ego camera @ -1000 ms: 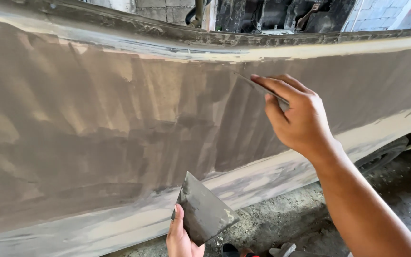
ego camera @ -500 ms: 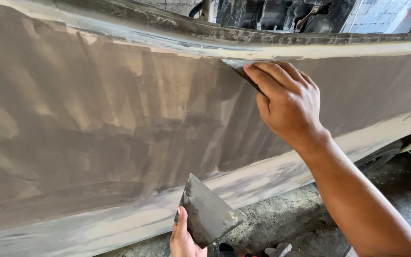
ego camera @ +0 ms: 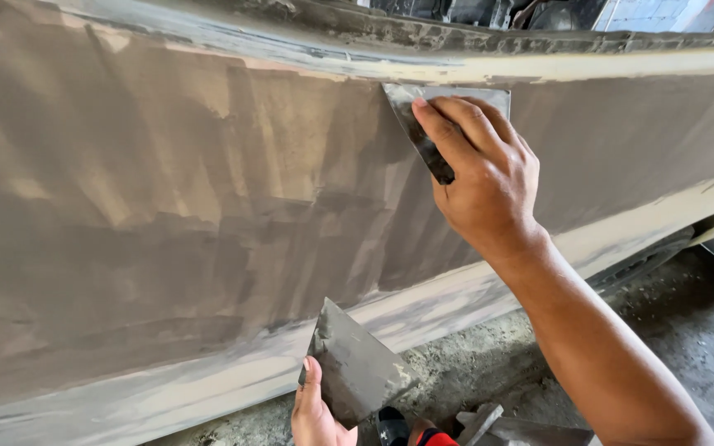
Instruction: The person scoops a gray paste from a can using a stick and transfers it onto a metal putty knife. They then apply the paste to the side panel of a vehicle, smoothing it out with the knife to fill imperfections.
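Two spreaders, filler-smeared, in hands.

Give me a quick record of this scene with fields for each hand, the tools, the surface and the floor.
right hand: presses a metal spreader blade flat against the panel, just under the upper ridge
left hand: holds a second metal blade low, clear of the panel, smeared with grey filler
surface: long vehicle body panel, coated in grey-brown filler with overlapping stroke marks
lower edge: pale strip along the panel's bottom
floor: rough concrete, dusty
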